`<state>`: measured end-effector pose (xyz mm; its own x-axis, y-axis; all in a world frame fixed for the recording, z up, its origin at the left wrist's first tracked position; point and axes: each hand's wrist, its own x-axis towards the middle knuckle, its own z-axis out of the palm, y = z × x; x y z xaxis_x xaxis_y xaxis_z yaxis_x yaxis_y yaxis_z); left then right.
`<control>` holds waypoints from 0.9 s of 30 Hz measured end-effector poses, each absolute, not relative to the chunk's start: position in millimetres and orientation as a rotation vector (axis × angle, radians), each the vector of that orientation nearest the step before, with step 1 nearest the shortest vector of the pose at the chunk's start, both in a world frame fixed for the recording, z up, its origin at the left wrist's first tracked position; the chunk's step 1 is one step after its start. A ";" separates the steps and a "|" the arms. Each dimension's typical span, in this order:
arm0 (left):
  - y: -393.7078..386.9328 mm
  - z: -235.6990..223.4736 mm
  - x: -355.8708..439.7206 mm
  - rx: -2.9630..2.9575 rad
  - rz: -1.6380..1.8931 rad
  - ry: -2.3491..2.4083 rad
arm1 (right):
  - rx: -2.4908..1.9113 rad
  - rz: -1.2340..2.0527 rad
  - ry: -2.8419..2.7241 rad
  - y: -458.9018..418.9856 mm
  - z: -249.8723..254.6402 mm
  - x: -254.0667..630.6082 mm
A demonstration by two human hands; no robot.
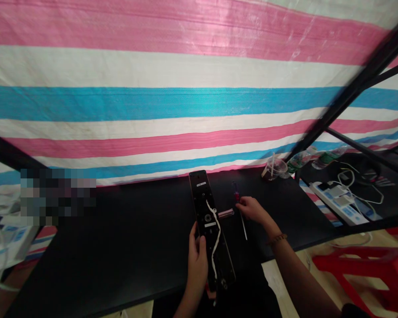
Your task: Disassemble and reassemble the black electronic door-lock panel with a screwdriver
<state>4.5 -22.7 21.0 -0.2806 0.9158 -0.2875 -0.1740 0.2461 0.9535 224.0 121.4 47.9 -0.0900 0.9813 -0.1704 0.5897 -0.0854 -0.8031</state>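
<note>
A long black door lock panel [208, 194] lies tilted along the front part of the table, reaching over its edge toward my lap. Screws, small labels and a white cable [218, 236] show on its upper face. My left hand [198, 254] is closed around the panel's left edge, the thumb on top. From the panel's right side sticks out a shiny, pinkish bar [226, 213], perhaps its handle. My right hand [251, 209] pinches a screwdriver [237, 194] near the lower end of its red and clear handle. The metal shaft points down toward me, apart from the panel.
The black table [126, 238] meets a striped plastic sheet [172, 101] at the back. Plastic cups [274, 168] and bottles stand at the back right. Beyond a black frame post lie a white box [340, 203] and cables. A red stool [368, 265] is at the lower right.
</note>
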 end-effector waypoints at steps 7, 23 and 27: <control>-33.0 9.6 7.0 0.810 1.258 1.445 | -1.121 0.784 -1.561 71.0 117.6 170.0; -30.9 4.6 4.9 0.931 1.317 1.437 | -0.752 0.334 -1.857 54.3 101.0 115.4; -31.0 -0.3 3.2 0.952 1.298 1.436 | -0.833 0.285 -1.864 55.8 99.7 116.7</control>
